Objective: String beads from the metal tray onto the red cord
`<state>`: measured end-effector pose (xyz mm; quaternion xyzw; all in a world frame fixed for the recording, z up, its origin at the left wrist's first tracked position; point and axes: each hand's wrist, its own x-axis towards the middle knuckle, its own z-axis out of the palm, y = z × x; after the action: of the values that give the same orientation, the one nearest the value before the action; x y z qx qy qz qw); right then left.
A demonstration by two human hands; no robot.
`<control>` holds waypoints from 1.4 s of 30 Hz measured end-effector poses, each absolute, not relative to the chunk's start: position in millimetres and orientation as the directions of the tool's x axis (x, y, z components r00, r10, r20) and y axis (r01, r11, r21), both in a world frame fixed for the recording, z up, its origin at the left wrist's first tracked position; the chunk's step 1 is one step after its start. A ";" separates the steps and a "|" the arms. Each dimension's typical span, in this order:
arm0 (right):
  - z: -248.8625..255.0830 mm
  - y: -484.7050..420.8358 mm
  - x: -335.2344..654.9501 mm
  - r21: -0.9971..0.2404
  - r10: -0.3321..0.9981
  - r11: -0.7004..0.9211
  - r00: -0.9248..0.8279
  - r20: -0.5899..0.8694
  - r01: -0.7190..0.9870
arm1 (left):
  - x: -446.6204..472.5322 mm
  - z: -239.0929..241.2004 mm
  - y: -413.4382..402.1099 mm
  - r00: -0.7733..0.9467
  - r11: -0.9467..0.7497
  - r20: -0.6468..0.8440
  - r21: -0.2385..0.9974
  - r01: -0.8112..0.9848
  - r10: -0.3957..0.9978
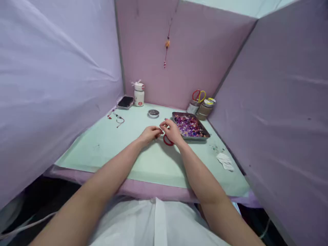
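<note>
My left hand [151, 133] and my right hand [172, 131] meet over the middle of the table, fingertips pinched close together. Something small and reddish shows between them, too small to name. Under my right hand a red scissors handle [167, 140] lies on the cloth, the rest of it covered. Just right of that hand is a metal tray [195, 138] full of purple, pink and orange beads [188, 125]. A small round dish [153, 113] with dark contents stands behind my hands.
Beaded strings [119, 119] lie at the left, near a phone [125, 101] and a white bottle [139, 95]. Jars [205, 109] and a container with red and yellow scissors [199, 96] stand back right. A crumpled tissue [225, 161] lies at right. A beaded cord [167, 44] hangs behind.
</note>
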<state>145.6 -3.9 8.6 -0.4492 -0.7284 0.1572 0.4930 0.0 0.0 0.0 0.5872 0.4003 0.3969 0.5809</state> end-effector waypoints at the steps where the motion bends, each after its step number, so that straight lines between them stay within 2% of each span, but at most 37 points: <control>1: 10.4 -4.7 146.8 -0.697 0.828 0.527 -0.110 0.549 0.485 | -0.3 0.1 0.2 0.363 -0.010 0.001 1.000 0.023 0.932; 8: 18.6 -11.1 152.9 -0.860 0.925 0.379 -0.164 0.343 0.341 | -2.8 -1.1 3.3 0.418 -0.064 0.019 0.994 0.094 0.908; 17: 19.4 -13.0 150.6 -0.951 0.953 0.248 -0.224 0.206 0.182 | -3.6 1.3 -0.8 0.517 -0.069 0.029 0.996 0.059 0.855; 31: 12.9 -9.6 151.3 -0.985 0.947 0.162 -0.289 0.139 0.057 | -7.0 5.5 -2.6 0.651 0.099 -0.008 0.990 -0.104 0.759; 36: 9.5 -7.5 148.8 -0.993 0.958 0.120 -0.262 0.114 0.005 | -5.2 4.5 -1.8 0.599 0.093 -0.002 0.988 -0.122 0.801; 42: 11.1 -9.8 144.5 -0.986 0.973 0.047 -0.216 0.082 -0.161 | -3.8 2.0 -1.1 0.515 0.049 0.021 0.991 -0.122 0.857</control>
<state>144.5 -9.8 11.1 -0.3842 -0.5281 0.5735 0.4945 -3.8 -1.1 2.0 0.5780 0.3179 0.3759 0.6508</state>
